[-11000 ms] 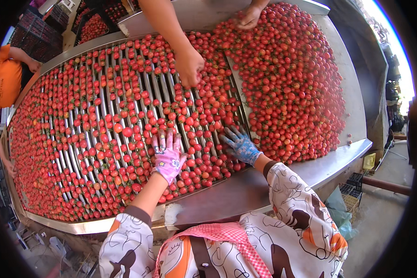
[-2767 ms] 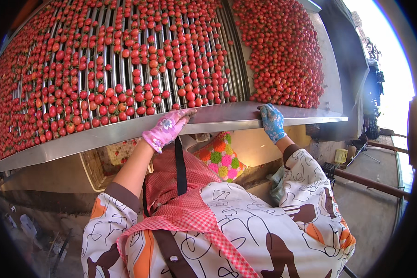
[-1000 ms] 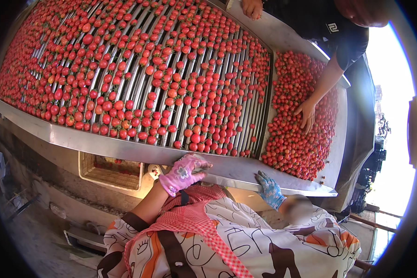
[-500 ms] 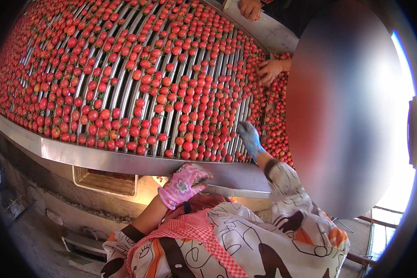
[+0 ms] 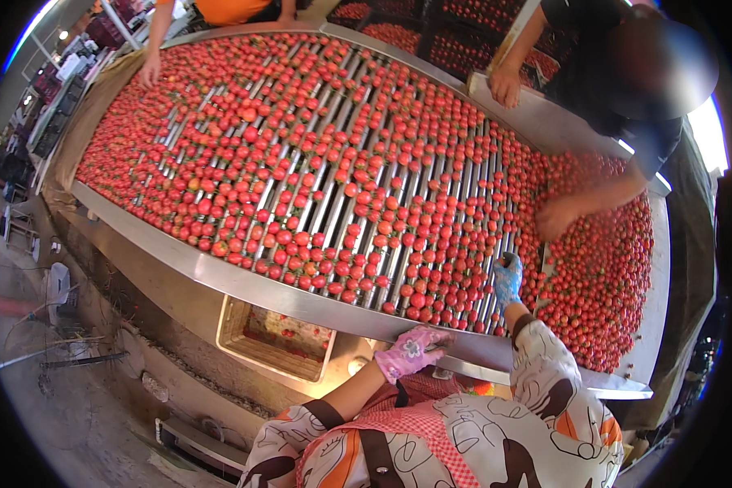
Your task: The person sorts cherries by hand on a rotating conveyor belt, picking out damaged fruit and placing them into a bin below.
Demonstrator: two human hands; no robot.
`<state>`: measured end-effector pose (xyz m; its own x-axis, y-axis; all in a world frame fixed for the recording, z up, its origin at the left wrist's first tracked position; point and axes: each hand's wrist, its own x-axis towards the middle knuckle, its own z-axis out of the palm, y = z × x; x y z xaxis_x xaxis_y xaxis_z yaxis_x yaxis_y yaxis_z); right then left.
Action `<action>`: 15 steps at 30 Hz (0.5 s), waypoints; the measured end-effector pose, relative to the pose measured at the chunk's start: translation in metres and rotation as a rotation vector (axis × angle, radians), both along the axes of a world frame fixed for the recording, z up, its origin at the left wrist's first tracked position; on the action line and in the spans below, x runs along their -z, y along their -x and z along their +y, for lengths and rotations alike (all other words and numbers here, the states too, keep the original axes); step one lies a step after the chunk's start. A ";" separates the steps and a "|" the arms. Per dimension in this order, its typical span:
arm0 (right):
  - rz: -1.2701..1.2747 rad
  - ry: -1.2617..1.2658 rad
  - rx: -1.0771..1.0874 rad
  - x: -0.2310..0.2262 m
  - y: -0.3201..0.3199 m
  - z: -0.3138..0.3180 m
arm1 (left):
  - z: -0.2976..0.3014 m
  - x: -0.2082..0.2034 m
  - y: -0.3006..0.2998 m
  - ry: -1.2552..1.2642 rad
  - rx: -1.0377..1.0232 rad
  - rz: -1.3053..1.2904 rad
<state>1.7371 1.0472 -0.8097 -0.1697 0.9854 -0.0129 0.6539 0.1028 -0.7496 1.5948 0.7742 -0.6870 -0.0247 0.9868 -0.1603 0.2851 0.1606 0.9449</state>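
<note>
Cherry tomatoes [image 5: 293,259], mostly red and some with green stems, cover a wide conveyor of metal rollers [image 5: 328,213]. My left hand [image 5: 412,353], in a pink flowered glove, rests at the conveyor's near metal rim [image 5: 281,302] with fingers stretched and thumb apart; nothing shows in it. My right hand [image 5: 507,279], in a blue glove, hovers over the rollers near their right end. Its fingers bend but stay apart from the thumb, with a dark gap and no tomato visible between. Beside it lies a dense heap of tomatoes [image 5: 598,301] on the metal end tray.
Across the right end, a co-worker's hand [image 5: 556,218] reaches into the tomatoes; that person's other hand [image 5: 505,86] rests on a metal edge. Another person's hand [image 5: 150,70] works at the far left. A shallow crate [image 5: 228,329] sits below the rim. Crates of tomatoes [image 5: 392,37] stand behind.
The view has shifted, showing more of the far side and the right end tray. My left hand remains at the rim and my right over the rollers. The co-worker's reaching hand has moved nearer.
</note>
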 end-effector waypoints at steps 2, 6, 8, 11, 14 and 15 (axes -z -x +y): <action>0.383 0.088 -0.130 -0.044 0.026 -0.037 | -0.002 0.002 -0.002 0.134 -0.236 -0.435; 0.495 0.112 -0.767 -0.176 0.062 -0.159 | -0.032 -0.036 0.015 0.277 -0.749 -1.352; 0.280 0.203 -1.225 -0.190 0.068 -0.196 | -0.062 -0.075 0.014 0.259 -0.836 -1.313; 0.226 0.095 -1.422 -0.194 0.063 -0.225 | -0.155 -0.015 0.020 0.115 -0.905 -1.404; 0.257 0.280 -1.143 -0.203 0.031 -0.217 | -0.229 0.034 0.025 0.250 -1.385 -1.429; 0.324 0.306 -1.027 -0.184 0.014 -0.213 | -0.251 0.053 0.030 0.158 -1.500 -1.373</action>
